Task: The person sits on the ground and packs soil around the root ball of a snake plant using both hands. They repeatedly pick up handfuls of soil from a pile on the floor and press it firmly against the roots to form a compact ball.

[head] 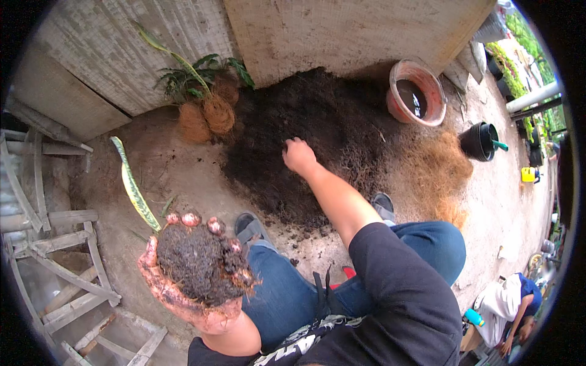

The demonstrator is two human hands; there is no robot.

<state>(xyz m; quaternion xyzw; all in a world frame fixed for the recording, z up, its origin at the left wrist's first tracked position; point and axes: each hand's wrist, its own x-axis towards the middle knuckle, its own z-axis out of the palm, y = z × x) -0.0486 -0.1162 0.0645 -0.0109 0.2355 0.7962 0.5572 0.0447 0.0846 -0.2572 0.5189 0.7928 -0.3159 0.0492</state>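
Observation:
My left hand (183, 315), smeared with soil, cups a clump of dark soil (197, 265) from below, its fingers curled over the far side. From behind the clump rises a yellow-edged snake plant leaf (132, 194); where it joins is hidden. My right hand (300, 156) reaches over a pile of dark potting soil (316, 110), fingertips at its surface. Whether it grips any soil cannot be made out.
Fibre-wrapped root balls (219, 114) with plants stand by the wall. Right of the pile are a reddish bucket of murky liquid (397, 103), loose coconut fibre (435, 171) and black pots (476, 142). Wooden frames (68, 270) lie left. Another person (508, 306) bends at lower right.

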